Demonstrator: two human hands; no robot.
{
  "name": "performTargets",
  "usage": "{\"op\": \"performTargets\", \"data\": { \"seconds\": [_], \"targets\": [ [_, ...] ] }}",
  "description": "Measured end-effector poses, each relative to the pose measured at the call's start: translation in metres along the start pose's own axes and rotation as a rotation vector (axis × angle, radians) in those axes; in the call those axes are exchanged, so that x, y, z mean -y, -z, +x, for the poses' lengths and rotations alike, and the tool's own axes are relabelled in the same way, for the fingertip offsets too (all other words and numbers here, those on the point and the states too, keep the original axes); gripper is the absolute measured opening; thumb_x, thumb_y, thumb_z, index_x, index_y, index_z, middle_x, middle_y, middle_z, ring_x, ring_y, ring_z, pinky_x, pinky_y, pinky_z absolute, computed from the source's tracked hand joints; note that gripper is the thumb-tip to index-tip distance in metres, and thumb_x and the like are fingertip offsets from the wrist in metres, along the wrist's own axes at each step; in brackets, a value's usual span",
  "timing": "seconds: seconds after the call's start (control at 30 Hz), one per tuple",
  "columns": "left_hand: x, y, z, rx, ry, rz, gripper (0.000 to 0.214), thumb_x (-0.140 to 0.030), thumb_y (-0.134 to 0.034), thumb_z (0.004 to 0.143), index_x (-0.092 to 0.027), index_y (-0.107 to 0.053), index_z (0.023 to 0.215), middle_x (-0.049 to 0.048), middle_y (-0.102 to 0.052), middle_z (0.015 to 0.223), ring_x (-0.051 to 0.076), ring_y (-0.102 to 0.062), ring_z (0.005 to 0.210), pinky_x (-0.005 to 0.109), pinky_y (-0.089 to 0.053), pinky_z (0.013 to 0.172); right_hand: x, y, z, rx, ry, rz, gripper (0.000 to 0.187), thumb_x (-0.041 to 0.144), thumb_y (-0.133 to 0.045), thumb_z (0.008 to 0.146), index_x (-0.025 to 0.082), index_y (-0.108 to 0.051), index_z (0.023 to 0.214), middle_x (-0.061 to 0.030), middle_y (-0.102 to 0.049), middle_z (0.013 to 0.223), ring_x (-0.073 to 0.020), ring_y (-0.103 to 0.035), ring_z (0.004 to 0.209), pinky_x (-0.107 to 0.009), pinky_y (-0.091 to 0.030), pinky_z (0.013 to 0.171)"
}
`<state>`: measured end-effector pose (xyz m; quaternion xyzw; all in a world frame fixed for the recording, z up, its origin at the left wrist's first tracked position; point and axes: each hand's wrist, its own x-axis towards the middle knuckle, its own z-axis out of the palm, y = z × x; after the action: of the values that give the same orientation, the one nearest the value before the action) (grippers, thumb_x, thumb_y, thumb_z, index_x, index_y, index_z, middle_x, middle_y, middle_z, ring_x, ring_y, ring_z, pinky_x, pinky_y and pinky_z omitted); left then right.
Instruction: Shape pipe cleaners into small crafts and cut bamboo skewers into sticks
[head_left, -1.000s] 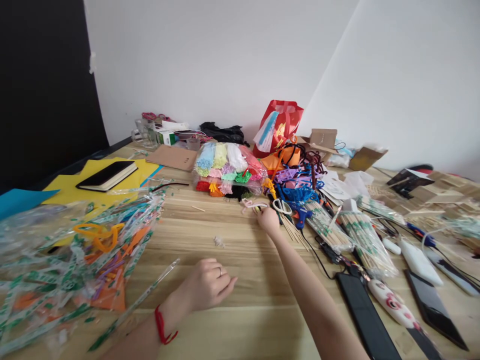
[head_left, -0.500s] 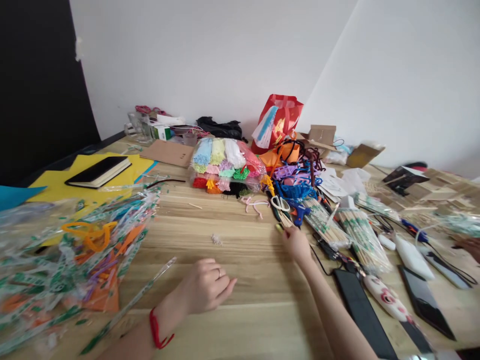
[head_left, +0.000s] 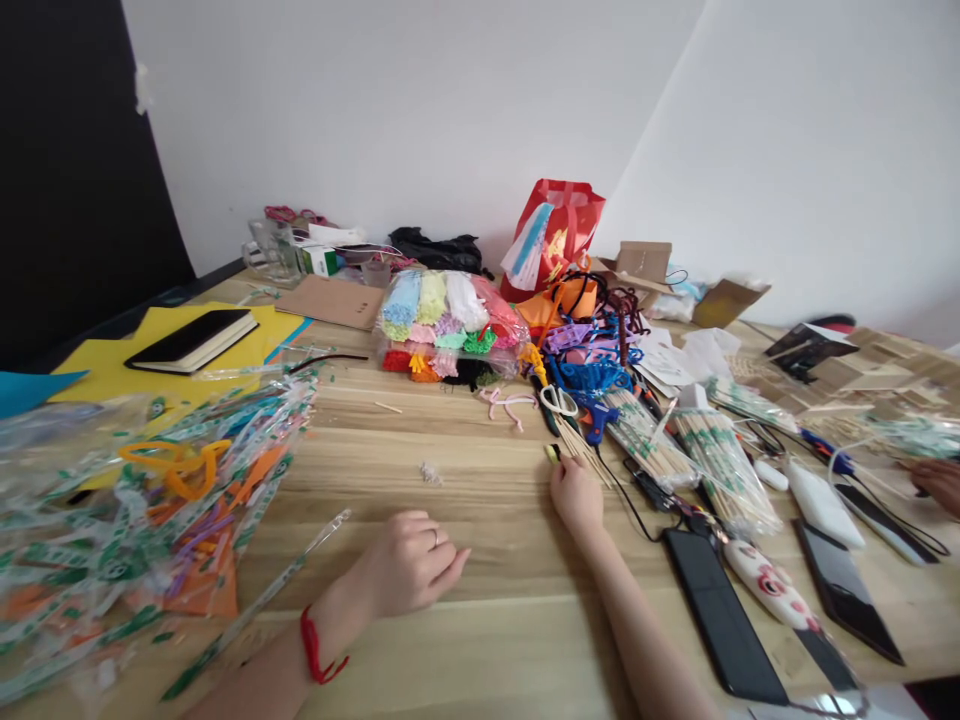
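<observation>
My right hand lies on the wooden table, its fingers pinched on a small yellow-green and black piece that sticks out toward the far side. It sits just short of loose wooden sticks, white-handled scissors and a blue glue gun. My left hand, with a ring and a red wrist string, rests on the table in a loose curl, fingers together and nothing in it. A small white scrap lies beyond it.
Clear crinkled bags with orange shapes fill the left. A bag of coloured pipe cleaners, a red bag, bundled skewers, phones and a black notebook crowd the table. Another person's hand shows at the right edge.
My right hand has drawn back from the pink pipe cleaners near the scissors toward me, now holding the small yellow-green piece. My left hand has stayed put. The view has shifted slightly.
</observation>
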<state>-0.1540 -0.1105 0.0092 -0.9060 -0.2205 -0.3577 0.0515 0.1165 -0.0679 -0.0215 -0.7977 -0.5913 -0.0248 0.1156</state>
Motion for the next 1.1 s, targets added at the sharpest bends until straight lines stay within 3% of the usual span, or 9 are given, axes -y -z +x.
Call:
{"op": "performTargets", "data": {
  "seconds": [0.1, 0.3, 0.37, 0.43, 0.57, 0.63, 0.73, 0.87, 1.1],
  "targets": [
    [-0.003, -0.001, 0.001, 0.000, -0.014, -0.008, 0.033, -0.018, -0.049, 0.084, -0.017, -0.048, 0.052, -0.0037, -0.045, 0.046, 0.009, -0.040, 0.045, 0.027, -0.028, 0.048, 0.009, -0.004, 0.000, 0.076, 0.037, -0.024, 0.028, 0.017, -0.036, 0.088, 0.015, -0.061, 0.100, -0.0103, -0.062, 0.097, -0.0171, -0.060, 0.075, -0.024, -0.036, 0.057],
    [-0.007, -0.005, 0.000, 0.025, -0.010, 0.000, 0.032, -0.017, -0.049, 0.084, -0.017, -0.048, 0.052, -0.0028, -0.046, 0.046, 0.010, -0.041, 0.045, 0.027, -0.028, 0.048, 0.094, -0.011, -0.021, 0.195, 0.433, 0.104, 0.028, 0.017, -0.038, 0.087, 0.019, -0.057, 0.109, -0.0078, -0.061, 0.097, -0.0154, -0.060, 0.079, -0.022, -0.038, 0.061],
    [-0.007, -0.004, -0.001, 0.040, 0.007, -0.003, 0.031, -0.018, -0.050, 0.083, -0.016, -0.049, 0.052, -0.0022, -0.047, 0.047, 0.010, -0.042, 0.046, 0.027, -0.029, 0.049, 0.108, -0.010, -0.020, 0.208, 0.489, 0.130, 0.029, 0.019, -0.037, 0.088, 0.020, -0.056, 0.111, -0.0068, -0.061, 0.097, -0.0149, -0.061, 0.078, -0.021, -0.038, 0.060],
    [-0.006, -0.003, -0.001, 0.044, 0.020, -0.008, 0.030, -0.017, -0.051, 0.083, -0.016, -0.049, 0.053, -0.0018, -0.048, 0.047, 0.010, -0.043, 0.046, 0.026, -0.029, 0.050, 0.104, -0.008, -0.012, 0.189, 0.433, 0.126, 0.030, 0.020, -0.035, 0.090, 0.020, -0.055, 0.112, -0.0068, -0.060, 0.099, -0.0148, -0.061, 0.077, -0.022, -0.038, 0.061],
    [-0.006, 0.000, -0.001, 0.033, 0.018, -0.012, 0.031, -0.017, -0.050, 0.083, -0.015, -0.049, 0.053, -0.0019, -0.048, 0.047, 0.010, -0.042, 0.046, 0.026, -0.029, 0.050, 0.068, -0.007, 0.017, 0.143, 0.180, 0.013, 0.032, 0.019, -0.031, 0.091, 0.019, -0.056, 0.110, -0.0098, -0.059, 0.106, -0.0166, -0.061, 0.084, -0.023, -0.040, 0.066],
    [-0.006, 0.000, -0.001, 0.027, 0.016, -0.011, 0.031, -0.017, -0.050, 0.084, -0.016, -0.049, 0.053, -0.0019, -0.048, 0.047, 0.010, -0.043, 0.046, 0.026, -0.029, 0.049, 0.055, -0.009, 0.032, 0.150, 0.134, -0.023, 0.033, 0.018, -0.030, 0.091, 0.017, -0.057, 0.109, -0.0115, -0.059, 0.105, -0.0184, -0.061, 0.086, -0.025, -0.040, 0.066],
    [-0.006, -0.002, -0.002, 0.015, 0.015, -0.009, 0.031, -0.018, -0.050, 0.084, -0.016, -0.049, 0.052, -0.0020, -0.047, 0.046, 0.010, -0.043, 0.045, 0.026, -0.030, 0.049, 0.055, -0.015, 0.051, 0.167, 0.140, -0.033, 0.033, 0.019, -0.030, 0.092, 0.016, -0.058, 0.109, -0.0122, -0.059, 0.103, -0.0196, -0.061, 0.087, -0.027, -0.041, 0.067],
    [-0.006, -0.005, -0.003, 0.000, 0.007, -0.005, 0.031, -0.017, -0.051, 0.083, -0.016, -0.048, 0.052, -0.0025, -0.047, 0.046, 0.010, -0.043, 0.045, 0.026, -0.030, 0.048, 0.075, -0.023, 0.066, 0.195, 0.181, -0.026, 0.032, 0.018, -0.033, 0.091, 0.019, -0.057, 0.110, -0.0108, -0.059, 0.106, -0.0189, -0.061, 0.088, -0.026, -0.040, 0.067],
    [-0.004, -0.007, -0.005, -0.006, -0.013, -0.007, 0.030, -0.019, -0.050, 0.083, -0.017, -0.048, 0.053, -0.0035, -0.046, 0.046, 0.010, -0.043, 0.044, 0.026, -0.029, 0.047, 0.081, -0.023, 0.058, 0.168, 0.237, 0.013, 0.032, 0.032, -0.033, 0.094, 0.020, -0.062, 0.101, -0.0078, -0.060, 0.100, -0.0171, -0.059, 0.086, -0.024, -0.037, 0.067]
  ]
}}
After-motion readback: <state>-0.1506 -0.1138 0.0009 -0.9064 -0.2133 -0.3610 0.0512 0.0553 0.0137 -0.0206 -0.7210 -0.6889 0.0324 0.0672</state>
